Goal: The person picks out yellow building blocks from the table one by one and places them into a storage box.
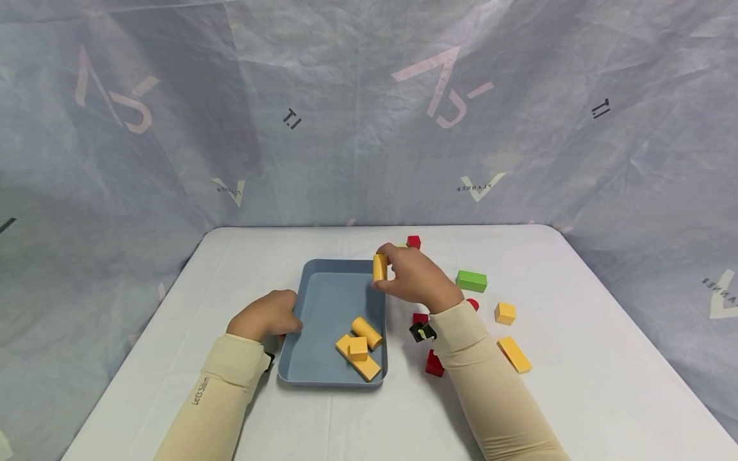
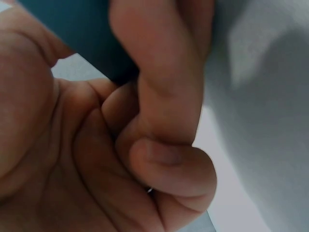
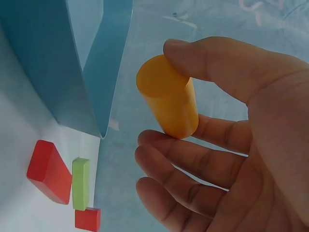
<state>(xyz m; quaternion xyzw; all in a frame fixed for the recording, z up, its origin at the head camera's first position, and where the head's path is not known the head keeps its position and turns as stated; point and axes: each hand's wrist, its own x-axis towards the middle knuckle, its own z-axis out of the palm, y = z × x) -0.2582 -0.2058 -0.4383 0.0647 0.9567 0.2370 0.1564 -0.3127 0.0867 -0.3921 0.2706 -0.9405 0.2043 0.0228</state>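
A blue-grey tray (image 1: 323,307) lies on the white table. My left hand (image 1: 271,315) grips its left wall, fingers curled round the edge in the left wrist view. Over the tray's far right corner my right hand (image 1: 412,275) pinches a yellow cylinder (image 3: 169,96) between thumb and fingers. In the near right part of the tray lie another yellow cylinder (image 1: 367,333) and a flat yellow block (image 1: 369,367), with a yellow cube (image 1: 358,349) on the flat block.
Right of the tray lie a green block (image 1: 471,281), a yellow cube (image 1: 505,313), a flat yellow block (image 1: 515,355) and several red pieces, among them a red block (image 1: 435,363) under the right forearm. A red cube (image 1: 413,241) sits near the far edge. A grey cloth (image 1: 346,160) hangs behind.
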